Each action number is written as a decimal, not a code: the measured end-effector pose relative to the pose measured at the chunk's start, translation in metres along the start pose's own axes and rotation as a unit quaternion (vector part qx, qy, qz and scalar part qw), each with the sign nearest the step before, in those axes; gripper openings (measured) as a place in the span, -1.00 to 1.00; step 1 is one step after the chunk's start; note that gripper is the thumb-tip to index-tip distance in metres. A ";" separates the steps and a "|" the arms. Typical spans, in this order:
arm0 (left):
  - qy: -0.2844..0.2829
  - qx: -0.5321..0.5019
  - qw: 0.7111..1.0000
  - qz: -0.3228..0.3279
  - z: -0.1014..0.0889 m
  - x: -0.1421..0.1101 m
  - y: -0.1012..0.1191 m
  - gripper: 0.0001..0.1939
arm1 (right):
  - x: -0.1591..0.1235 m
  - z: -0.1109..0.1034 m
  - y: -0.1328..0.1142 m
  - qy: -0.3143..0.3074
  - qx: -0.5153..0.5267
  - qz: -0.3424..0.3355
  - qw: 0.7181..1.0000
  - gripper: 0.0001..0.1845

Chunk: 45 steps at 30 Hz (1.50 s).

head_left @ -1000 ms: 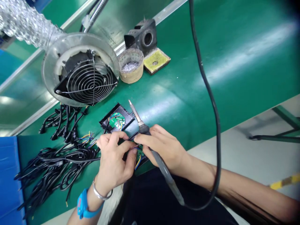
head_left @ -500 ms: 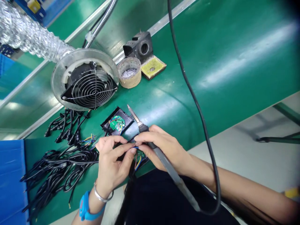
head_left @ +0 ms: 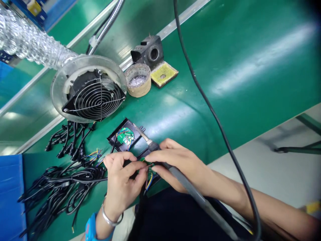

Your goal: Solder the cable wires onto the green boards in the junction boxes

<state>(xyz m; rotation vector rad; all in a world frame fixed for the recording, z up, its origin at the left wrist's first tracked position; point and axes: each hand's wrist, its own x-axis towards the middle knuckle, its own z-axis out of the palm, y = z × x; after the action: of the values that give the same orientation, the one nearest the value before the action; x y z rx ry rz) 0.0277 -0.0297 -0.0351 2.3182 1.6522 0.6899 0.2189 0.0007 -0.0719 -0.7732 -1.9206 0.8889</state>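
Observation:
My right hand [head_left: 183,164] is closed around a soldering iron [head_left: 153,146], whose tip points up and left, over the edge of a black housing [head_left: 137,134] with a round green circuit board [head_left: 125,136] in it. Its thumb and fingertips are close to a thin brownish wire [head_left: 148,166]. My left hand [head_left: 124,180] pinches that wire between thumb and forefinger. Under both hands lies a second black housing [head_left: 157,179] with a green board and coloured wires [head_left: 149,182], mostly covered by my fingers.
A fume extractor fan [head_left: 100,100] stands at the upper left. Beside it are a tub of solder bits [head_left: 139,90], an iron holder [head_left: 147,53] and a yellow sponge [head_left: 164,74]. Bundled black cables [head_left: 75,179] lie left. The iron's cord [head_left: 210,107] arcs across the right side.
The iron's tip has dropped slightly, and its rear end and cord have swung right. A blue wire showed between my fingertips before; now a brownish one does. My hands moved slightly down.

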 end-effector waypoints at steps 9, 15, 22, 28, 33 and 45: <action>-0.019 0.020 0.999 -0.023 0.002 0.004 0.001 -0.87 | -0.014 -0.043 -0.019 0.048 -0.036 0.015 0.998 -0.61; -0.020 0.018 0.999 -0.044 0.003 0.003 0.001 -0.88 | -0.026 -0.059 -0.038 0.006 -0.024 0.073 0.997 -0.69; -0.013 0.019 0.999 -0.045 0.004 0.002 0.000 -0.88 | -0.020 -0.032 -0.022 0.033 0.037 0.030 0.998 -0.65; -0.013 0.016 0.999 -0.038 0.005 0.002 0.000 -0.89 | -0.019 -0.031 -0.019 0.030 0.034 0.020 0.999 -0.65; -0.002 0.020 0.999 -0.041 0.006 0.001 0.000 -0.88 | -0.018 -0.031 -0.018 0.033 0.031 0.016 0.999 -0.65; 0.009 0.043 0.998 -0.047 0.008 0.002 0.003 -0.90 | -0.017 -0.032 -0.019 0.035 0.025 0.030 0.999 -0.65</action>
<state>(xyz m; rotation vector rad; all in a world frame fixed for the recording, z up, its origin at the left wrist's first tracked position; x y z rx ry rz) 0.0342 -0.0277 -0.0400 2.2800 1.8194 0.6334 0.2514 -0.0142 -0.0519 -0.8245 -1.8158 0.9310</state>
